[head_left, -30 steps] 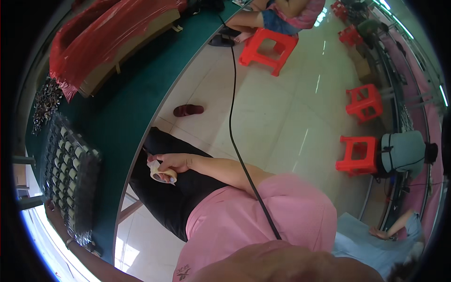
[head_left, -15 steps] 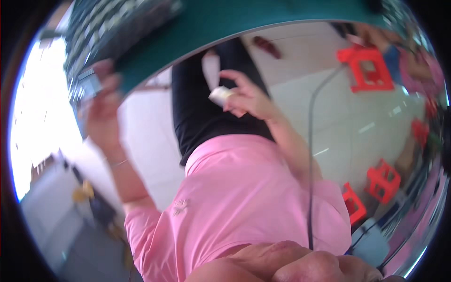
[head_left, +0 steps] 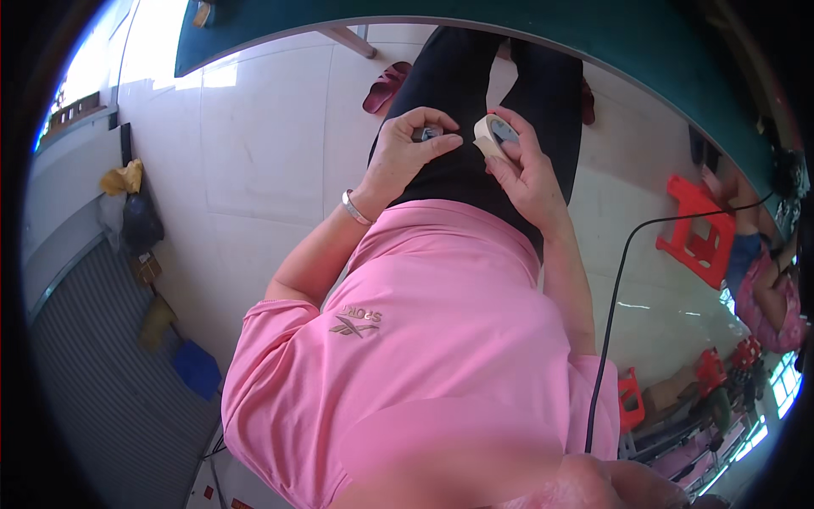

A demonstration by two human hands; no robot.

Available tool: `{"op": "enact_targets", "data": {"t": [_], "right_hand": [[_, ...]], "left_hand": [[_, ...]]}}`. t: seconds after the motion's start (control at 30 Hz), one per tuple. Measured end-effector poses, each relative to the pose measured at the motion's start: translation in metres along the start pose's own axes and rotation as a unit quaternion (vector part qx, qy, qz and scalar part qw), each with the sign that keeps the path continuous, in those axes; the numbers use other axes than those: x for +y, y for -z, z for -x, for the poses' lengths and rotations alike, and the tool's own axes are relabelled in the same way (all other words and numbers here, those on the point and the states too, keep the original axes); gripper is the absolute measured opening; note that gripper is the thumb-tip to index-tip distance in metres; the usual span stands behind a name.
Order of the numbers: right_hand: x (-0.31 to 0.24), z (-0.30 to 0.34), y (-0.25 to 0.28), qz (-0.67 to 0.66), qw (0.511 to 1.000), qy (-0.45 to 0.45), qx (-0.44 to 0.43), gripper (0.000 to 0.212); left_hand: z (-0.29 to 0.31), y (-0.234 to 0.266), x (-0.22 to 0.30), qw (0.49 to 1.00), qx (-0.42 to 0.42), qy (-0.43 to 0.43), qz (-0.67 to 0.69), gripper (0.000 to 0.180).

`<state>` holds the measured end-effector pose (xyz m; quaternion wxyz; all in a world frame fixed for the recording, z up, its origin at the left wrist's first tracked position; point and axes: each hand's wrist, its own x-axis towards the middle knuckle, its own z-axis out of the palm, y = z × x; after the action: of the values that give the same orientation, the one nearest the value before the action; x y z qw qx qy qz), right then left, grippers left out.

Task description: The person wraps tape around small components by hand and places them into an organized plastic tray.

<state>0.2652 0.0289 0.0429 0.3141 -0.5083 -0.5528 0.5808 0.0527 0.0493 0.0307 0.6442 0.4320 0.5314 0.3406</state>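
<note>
My right hand (head_left: 530,174) is closed round a roll of cream masking tape (head_left: 486,136), whose ring faces partly sideways and whose edge points toward my left hand. My left hand (head_left: 405,153) pinches a small grey, dark-edged piece (head_left: 431,133) between thumb and fingers; most of it is hidden, so its kind cannot be made out. Both hands hover over the dark trousers (head_left: 449,85) on my lap, a small gap apart, with the tape and the grey piece not touching.
A green-topped table (head_left: 288,15) curves across the far side, with a small tan object (head_left: 202,13) on its left corner. A black cable (head_left: 623,254) hangs at the right. Red stools (head_left: 699,229) and another person (head_left: 767,297) are farther right. Bags (head_left: 140,220) lie against the left wall.
My left hand has come back from the far left by the table to the middle, now with a small grey piece. The tape roll stays in my right hand; the view has swung.
</note>
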Motion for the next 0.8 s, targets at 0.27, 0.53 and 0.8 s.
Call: {"op": "enact_targets", "data": {"t": [0.27, 0.53, 0.8], "right_hand": [[0.002, -0.014, 0.000, 0.072, 0.997, -0.007, -0.005, 0.052], [0.004, -0.009, 0.004, 0.078, 0.996, -0.016, 0.029, 0.038], [0.009, -0.014, 0.003, 0.014, 0.999, -0.009, 0.044, 0.030]], "left_hand": [[-0.014, -0.013, -0.010, 0.988, 0.017, -0.085, -0.128, 0.019], [-0.002, -0.031, -0.007, 0.949, 0.072, -0.224, -0.208, 0.010], [0.002, -0.033, 0.000, 0.935, 0.096, -0.262, -0.220, 0.011]]}}
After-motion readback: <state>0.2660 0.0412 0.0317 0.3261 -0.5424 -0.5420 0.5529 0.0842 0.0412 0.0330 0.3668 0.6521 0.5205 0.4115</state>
